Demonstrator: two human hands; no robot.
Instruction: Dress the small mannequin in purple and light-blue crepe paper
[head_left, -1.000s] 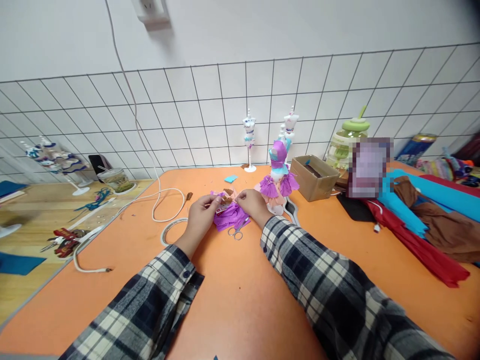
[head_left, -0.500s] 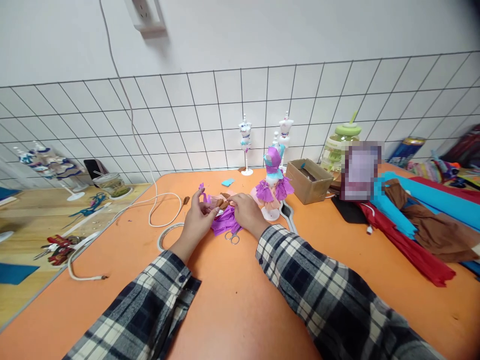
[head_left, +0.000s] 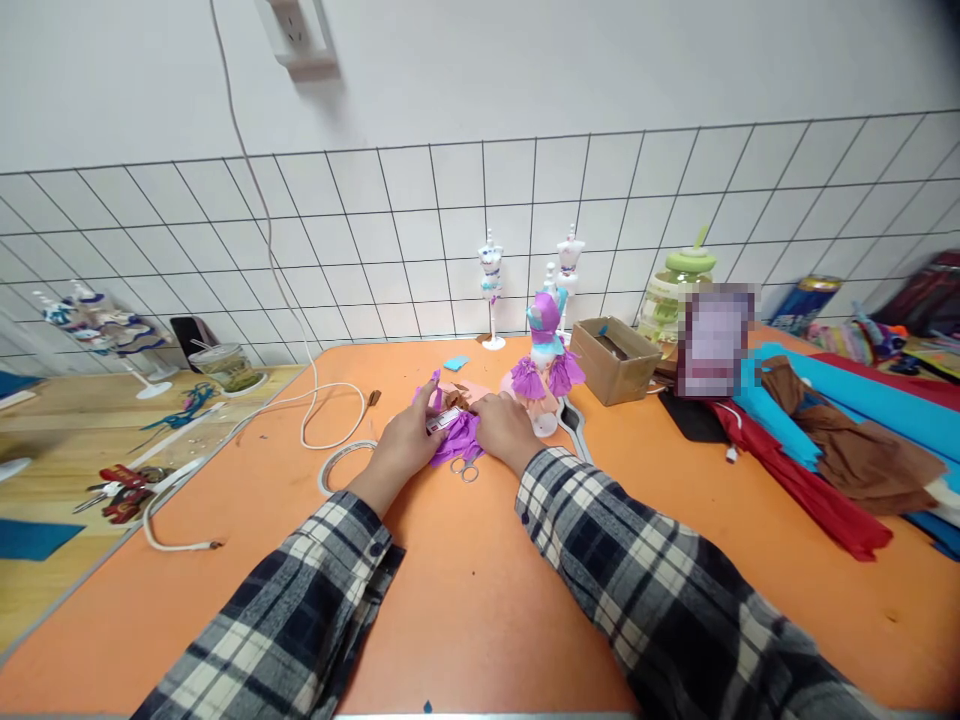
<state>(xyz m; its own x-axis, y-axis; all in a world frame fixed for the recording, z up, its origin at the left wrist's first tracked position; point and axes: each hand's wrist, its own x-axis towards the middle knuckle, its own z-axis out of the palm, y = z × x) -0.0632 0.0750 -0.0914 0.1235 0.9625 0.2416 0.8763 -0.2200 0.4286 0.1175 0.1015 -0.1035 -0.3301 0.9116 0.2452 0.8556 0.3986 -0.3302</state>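
Touching purple paper, hands, grip unclear; cardboard box holds blue scrap.

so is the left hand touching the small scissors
Apart. The head view shows the scissors to the right of the left hand, with bare orange tabletop plainly visible between the hand and the scissors' finger loops.

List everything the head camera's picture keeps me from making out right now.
All in the head view:
Fingertips of the right hand: hidden by the hand itself, so its hold is unclear.
Print on the white card: too small.
Phone screen: blurred by pixel blocks.
Bottom of the cardboard box: behind its walls.
Part of the tape roll: behind the left hand and wrist.
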